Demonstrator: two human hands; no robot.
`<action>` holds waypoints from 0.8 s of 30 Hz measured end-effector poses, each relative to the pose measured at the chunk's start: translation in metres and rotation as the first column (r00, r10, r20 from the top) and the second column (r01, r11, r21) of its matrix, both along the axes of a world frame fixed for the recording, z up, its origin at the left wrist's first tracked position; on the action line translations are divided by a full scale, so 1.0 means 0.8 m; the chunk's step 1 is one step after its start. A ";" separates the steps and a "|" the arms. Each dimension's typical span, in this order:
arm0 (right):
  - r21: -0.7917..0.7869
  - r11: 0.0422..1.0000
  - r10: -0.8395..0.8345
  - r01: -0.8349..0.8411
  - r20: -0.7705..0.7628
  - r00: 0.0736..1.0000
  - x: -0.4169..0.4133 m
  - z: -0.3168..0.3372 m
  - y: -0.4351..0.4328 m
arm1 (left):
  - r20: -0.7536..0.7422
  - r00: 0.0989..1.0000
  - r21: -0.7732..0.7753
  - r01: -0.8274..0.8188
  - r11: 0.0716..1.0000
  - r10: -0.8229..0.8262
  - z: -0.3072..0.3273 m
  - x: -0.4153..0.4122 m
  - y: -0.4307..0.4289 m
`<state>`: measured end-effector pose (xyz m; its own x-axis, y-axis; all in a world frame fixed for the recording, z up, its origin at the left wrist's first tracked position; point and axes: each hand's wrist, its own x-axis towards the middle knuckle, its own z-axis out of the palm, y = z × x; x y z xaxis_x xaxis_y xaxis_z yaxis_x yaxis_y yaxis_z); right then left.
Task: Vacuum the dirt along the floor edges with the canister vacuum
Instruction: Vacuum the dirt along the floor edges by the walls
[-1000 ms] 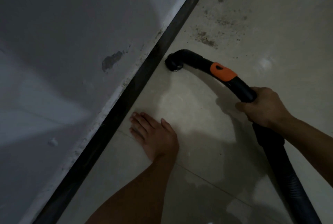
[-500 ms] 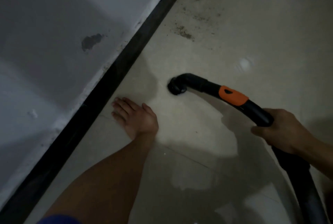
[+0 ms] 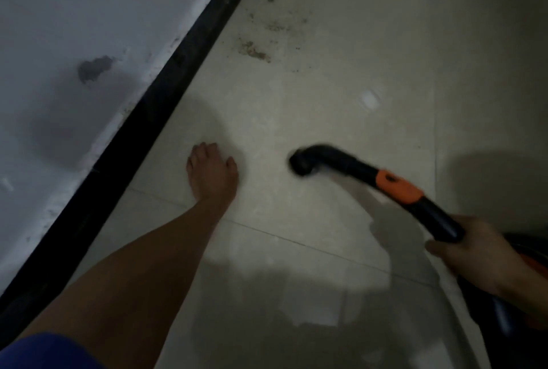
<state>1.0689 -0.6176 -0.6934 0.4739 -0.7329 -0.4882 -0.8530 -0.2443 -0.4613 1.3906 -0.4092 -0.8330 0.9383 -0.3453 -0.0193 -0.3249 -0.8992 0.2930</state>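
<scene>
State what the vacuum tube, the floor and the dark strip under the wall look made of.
Vacuum tube: rigid black plastic, likely, with a smooth moulded bend and an orange collar. Floor: glazed ceramic or stone tile, pale, glossy, with grout lines and a light reflection. Dark strip: black skirting; material unclear.

Your vacuum tube [image 3: 350, 165] is black with an orange collar [image 3: 398, 186]. The floor tiles [image 3: 326, 101] are pale cream, ruled by thin grey grout lines [image 3: 296, 242] — the dirt [image 3: 255, 51] shows as brown speckles. The baseboard [image 3: 166, 95] is black, the wall [image 3: 74, 12] whitish-grey with a dark grey patch [image 3: 95, 67]; your shorts [image 3: 50, 351] are blue.
</scene>
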 end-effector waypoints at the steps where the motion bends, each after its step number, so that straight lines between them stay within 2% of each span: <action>1: -0.047 0.998 -0.051 0.052 0.037 0.998 0.015 -0.006 -0.012 | 0.006 1.000 0.004 0.007 1.000 -0.008 0.000 0.006 -0.012; 4: -0.084 0.975 -0.193 0.207 0.146 0.970 0.062 -0.022 -0.055 | 0.000 0.999 0.051 -0.035 0.998 0.035 -0.008 0.028 -0.052; 10: -0.071 0.940 -0.313 0.334 0.213 0.926 0.143 -0.048 -0.149 | -0.046 0.948 0.061 -0.311 0.948 0.314 -0.018 0.070 -0.133; 14: -0.072 0.919 -0.363 0.387 0.224 0.905 0.203 -0.057 -0.206 | -0.018 0.938 0.073 -0.343 0.936 0.345 -0.030 0.072 -0.140; 17: -0.032 0.938 -0.333 0.346 0.208 0.920 0.250 -0.059 -0.231 | -0.019 0.931 0.071 -0.361 0.930 0.363 -0.032 0.071 -0.141; 24: -0.031 0.990 -0.128 0.136 0.183 0.975 0.380 -0.047 -0.255 | -0.040 0.918 0.123 -0.388 0.913 0.395 -0.024 0.072 -0.147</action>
<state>1.3732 -0.8214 -0.7312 0.4489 -0.8134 -0.3700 -0.7830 -0.1585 -0.6015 1.4478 -0.5267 -0.8525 0.9934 0.0575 -0.0997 0.0759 -0.9783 0.1928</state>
